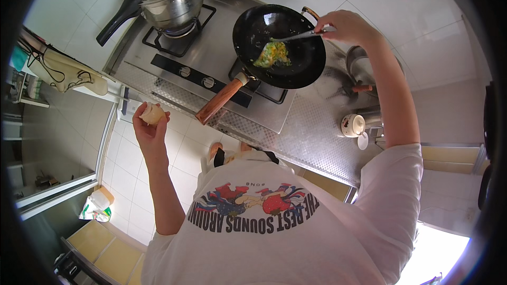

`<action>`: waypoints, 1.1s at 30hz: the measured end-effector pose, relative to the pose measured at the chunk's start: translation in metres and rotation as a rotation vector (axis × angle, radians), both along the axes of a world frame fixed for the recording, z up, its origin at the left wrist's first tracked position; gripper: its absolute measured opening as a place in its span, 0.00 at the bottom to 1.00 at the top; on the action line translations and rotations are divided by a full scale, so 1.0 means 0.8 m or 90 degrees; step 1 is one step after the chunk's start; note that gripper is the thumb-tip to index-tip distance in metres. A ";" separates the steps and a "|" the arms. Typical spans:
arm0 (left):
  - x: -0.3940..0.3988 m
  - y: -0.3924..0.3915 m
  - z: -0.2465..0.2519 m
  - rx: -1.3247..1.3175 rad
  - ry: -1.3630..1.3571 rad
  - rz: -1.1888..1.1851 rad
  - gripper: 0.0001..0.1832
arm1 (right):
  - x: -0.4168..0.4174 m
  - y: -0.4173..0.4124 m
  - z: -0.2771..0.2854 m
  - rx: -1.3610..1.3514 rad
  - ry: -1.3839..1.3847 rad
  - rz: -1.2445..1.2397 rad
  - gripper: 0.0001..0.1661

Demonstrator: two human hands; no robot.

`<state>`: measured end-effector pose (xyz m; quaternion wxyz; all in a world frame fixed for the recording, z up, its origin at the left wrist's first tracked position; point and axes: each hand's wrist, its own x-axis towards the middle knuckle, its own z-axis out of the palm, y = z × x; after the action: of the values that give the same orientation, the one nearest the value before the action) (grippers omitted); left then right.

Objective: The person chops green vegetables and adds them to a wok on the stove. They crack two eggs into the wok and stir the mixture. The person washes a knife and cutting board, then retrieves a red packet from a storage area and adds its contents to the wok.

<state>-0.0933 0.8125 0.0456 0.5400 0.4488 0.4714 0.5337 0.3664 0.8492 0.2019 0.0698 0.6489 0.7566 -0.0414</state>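
Observation:
A black wok (295, 61) with a wooden handle (220, 103) sits over the right burner of the gas stove. In it lies a small heap of yellow and green food (273, 54), perhaps egg with chopped greens. My right hand (348, 27), above the wok's far right rim, grips a metal spatula (303, 35) whose blade reaches the food. My left hand (152, 128) is raised left of the wok handle, off the counter's front edge, with its fingers round a pale, roundish bitten or torn piece of food (152, 114), possibly a bun.
On the left burner, over a lit flame, stands a pressure cooker (174, 10) with a black handle (122, 16) jutting left. Right of the stove are a lidded ceramic jar (352, 125), a small white spoon (363, 141) and a round metal lid or pan (356, 57). Cloths (63, 71) hang at the left.

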 end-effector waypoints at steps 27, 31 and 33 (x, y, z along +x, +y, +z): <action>-0.006 0.032 0.002 0.049 -0.001 -0.094 0.25 | -0.074 -0.137 -0.156 0.288 0.192 -0.465 0.13; -0.032 0.034 -0.003 0.014 0.000 -0.111 0.27 | -0.102 -0.153 -0.145 0.291 0.187 -0.465 0.14; -0.039 0.035 -0.002 0.011 0.009 -0.128 0.27 | -0.112 -0.159 -0.158 0.321 0.188 -0.508 0.13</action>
<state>-0.1241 0.8406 0.0440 0.5835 0.5026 0.4229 0.4776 0.2768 0.7218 0.0751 -0.2185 0.8720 0.4371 0.0279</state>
